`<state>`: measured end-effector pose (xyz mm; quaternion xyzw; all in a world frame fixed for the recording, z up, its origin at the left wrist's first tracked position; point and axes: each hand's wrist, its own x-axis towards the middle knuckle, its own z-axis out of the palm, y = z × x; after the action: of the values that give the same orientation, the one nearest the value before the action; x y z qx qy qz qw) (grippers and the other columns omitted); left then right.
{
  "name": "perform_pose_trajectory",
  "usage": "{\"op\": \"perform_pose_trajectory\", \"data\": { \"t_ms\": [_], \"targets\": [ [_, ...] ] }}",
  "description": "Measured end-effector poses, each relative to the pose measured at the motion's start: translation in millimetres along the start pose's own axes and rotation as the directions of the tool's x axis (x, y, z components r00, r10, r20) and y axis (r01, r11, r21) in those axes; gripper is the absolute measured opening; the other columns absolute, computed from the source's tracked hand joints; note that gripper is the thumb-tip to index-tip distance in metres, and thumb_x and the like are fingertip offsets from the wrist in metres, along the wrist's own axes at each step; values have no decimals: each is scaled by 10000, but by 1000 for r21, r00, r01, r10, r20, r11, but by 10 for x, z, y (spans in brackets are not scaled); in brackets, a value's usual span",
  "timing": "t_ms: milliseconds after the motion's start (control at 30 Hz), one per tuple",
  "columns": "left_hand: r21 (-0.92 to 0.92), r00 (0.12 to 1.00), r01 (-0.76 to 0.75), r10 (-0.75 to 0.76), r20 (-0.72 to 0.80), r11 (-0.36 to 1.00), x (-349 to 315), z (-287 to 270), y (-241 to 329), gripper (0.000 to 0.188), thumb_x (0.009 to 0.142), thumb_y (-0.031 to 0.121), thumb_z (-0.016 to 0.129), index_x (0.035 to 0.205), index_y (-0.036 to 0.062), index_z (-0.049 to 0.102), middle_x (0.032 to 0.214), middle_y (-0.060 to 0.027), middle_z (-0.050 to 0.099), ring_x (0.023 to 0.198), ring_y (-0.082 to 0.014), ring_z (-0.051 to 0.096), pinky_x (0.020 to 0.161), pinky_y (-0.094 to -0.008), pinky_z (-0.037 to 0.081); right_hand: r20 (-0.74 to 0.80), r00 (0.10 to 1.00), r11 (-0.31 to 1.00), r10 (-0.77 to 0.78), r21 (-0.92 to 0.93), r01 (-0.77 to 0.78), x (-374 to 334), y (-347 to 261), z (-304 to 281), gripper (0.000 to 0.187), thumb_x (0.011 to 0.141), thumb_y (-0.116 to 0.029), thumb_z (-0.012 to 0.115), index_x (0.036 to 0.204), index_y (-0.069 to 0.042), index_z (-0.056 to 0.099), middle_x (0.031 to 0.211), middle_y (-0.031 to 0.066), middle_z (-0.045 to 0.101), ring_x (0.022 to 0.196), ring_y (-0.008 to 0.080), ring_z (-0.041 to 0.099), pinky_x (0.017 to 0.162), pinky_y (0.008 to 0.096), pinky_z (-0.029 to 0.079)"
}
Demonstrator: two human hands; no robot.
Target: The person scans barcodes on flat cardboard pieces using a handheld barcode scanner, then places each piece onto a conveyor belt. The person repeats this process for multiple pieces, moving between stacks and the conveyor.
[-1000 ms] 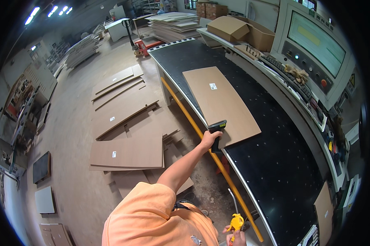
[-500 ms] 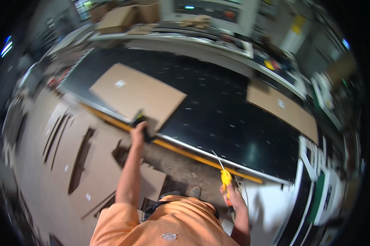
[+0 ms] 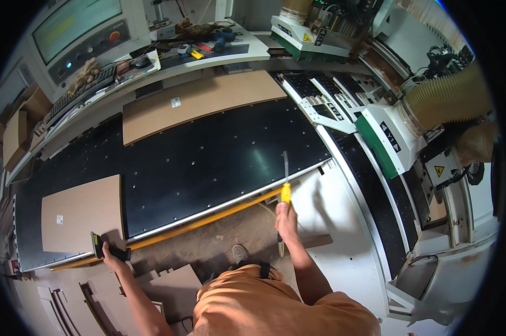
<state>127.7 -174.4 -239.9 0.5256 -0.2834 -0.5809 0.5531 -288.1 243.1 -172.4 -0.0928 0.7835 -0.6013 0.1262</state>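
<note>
Yellow air gun [image 3: 286,193] and black scanner [image 3: 97,245] are the 2 things being held. The right hand [image 3: 286,221] is closed around the air gun, near the front edge of the black surface [image 3: 163,173]. Its thin tip points away from the person, over that edge. The left hand [image 3: 113,259] is wrapped around the handle of the scanner. The scanner is at the near right corner of a small brown board [image 3: 82,210], but I cannot tell if they touch. This board lies flat at the left end of the surface, with 1 white sticker [image 3: 59,220] on it. A long brown board [image 3: 208,101] lies along the back, well apart from the small 1, and has a sticker too. A yellow bar [image 3: 208,218] runs under the front edge. More boards lie on the floor, at the lower left. On the right is a white and green machine [image 3: 387,140] with a fat tan hose [image 3: 449,101]. Back at the left are a big screen [image 3: 76,25] and a keyboard [image 3: 85,92].
</note>
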Motion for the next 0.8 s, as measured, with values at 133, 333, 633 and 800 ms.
{"op": "perform_pose_trajectory", "data": {
  "t_ms": [133,333,633,800],
  "targets": [
    [37,999,-47,48,-16,998,-81,52,42,321,820,354,745,956,67,694,809,-17,638,696,-163,606,633,-324,516,-393,916,976,82,217,6,297,222,-53,385,1057,-373,413,1108,-8,522,793,87,622,525,177,571,482,319,461],
    [131,999,-40,43,-20,991,-302,101,141,288,807,270,739,947,29,663,806,-28,622,683,-151,599,611,-310,476,-475,776,789,416,612,-48,1174,1187,154,460,1055,-354,464,1327,16,446,1070,132,646,1031,289,669,848,377,539],
    [49,992,-126,124,37,991,-498,171,245,271,813,243,695,970,36,620,773,-29,589,692,-144,575,634,-294,463,-678,734,996,-39,-90,-30,1859,1144,-270,157,874,-50,618,997,18,688,976,106,690,868,203,624,819,345,496],
    [87,986,-144,150,-70,986,-488,173,189,252,792,233,669,927,30,606,755,-56,606,673,-161,593,618,-294,472,-322,536,600,-780,-626,497,2499,-544,180,234,945,-91,587,1115,69,606,1154,204,597,1104,360,546,988,435,430]
  ]
}}
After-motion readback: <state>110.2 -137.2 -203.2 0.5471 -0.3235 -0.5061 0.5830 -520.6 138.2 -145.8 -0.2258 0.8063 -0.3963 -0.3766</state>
